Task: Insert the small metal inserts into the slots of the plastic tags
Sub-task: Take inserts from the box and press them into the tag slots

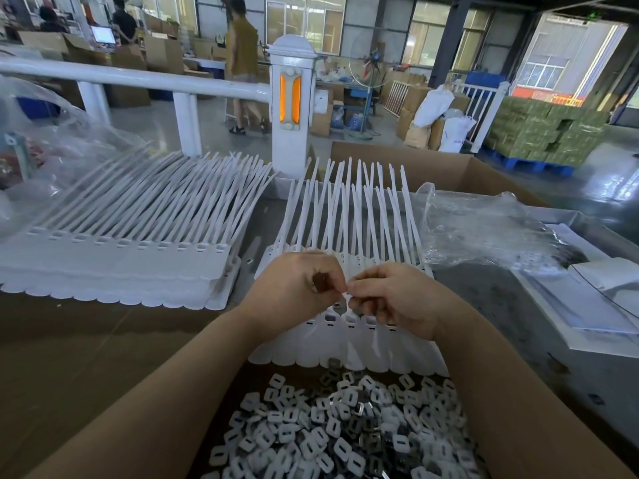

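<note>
Both hands meet fingertip to fingertip at centre frame, over a white plastic strip of joined tags (345,350) with rectangular slots along its top edge and long thin tails fanning toward 12 o'clock. Left hand (297,288): fingers curled, pinching a small item at the fingertips; a dark square piece sits against its palm side. Right hand (394,299): fingers curled too, thumb and forefinger pinched at the same spot; whatever sits between the tips is too small to identify. At 6 o'clock, between the forearms, a heap of small white-and-grey metal inserts (339,433) with rectangular holes, in a brown cardboard box (584,458). At 9–10 o'clock, a stack of white tag strips (121,267) lies flat on the dark surface (86,347). Crumpled clear plastic bag (484,229) at 2 o'clock. One stray insert (248,260) lies on the surface between the two tag groups.
</note>
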The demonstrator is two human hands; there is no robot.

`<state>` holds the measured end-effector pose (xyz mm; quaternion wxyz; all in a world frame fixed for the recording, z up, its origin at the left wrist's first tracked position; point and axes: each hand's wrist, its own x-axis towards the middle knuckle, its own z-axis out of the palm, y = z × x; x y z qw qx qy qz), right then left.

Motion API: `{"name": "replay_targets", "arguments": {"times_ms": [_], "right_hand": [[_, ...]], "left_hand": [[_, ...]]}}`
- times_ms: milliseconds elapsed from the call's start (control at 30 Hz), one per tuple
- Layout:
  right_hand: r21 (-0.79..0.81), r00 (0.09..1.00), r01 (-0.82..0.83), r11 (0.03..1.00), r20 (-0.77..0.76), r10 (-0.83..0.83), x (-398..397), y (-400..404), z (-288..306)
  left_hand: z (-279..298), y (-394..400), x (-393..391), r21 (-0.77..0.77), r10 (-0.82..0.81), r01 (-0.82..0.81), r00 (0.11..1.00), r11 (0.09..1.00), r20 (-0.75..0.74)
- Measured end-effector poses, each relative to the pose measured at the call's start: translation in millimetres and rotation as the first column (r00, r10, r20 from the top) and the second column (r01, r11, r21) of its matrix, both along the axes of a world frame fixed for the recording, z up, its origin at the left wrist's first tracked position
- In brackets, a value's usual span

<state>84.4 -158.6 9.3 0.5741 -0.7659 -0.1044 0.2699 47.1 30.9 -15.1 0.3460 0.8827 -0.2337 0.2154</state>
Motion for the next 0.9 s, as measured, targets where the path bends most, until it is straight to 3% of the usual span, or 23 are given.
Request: {"name": "replay_targets", "arguments": {"times_ms": [133,267,500,900], "right_hand": [[-0.084,0.998,0.005,0.996,0.064,0.0,-2,2,0],[-0.165,0.994,0.014,0.986,0.106,0.003,-3,6,1],[-0.185,0.983,0.03,0.982,0.182,0.005,-4,12,-2],[-0.131,0.994,-0.004,0.991,0.104,0.017,-3,11,-2]], "left_hand": [[-2,6,6,-0.08,0.051,-0.07,0.975,0.994,-0.217],[-2,11,7,-0.135,-0.001,-0.062,0.904,0.989,-0.427],[4,18,5,-0.186,-0.096,-0.011,0.825,0.982,-0.557],[13,14,1,-0.163,-0.073,-0.036,0.785,0.986,-0.615]]}}
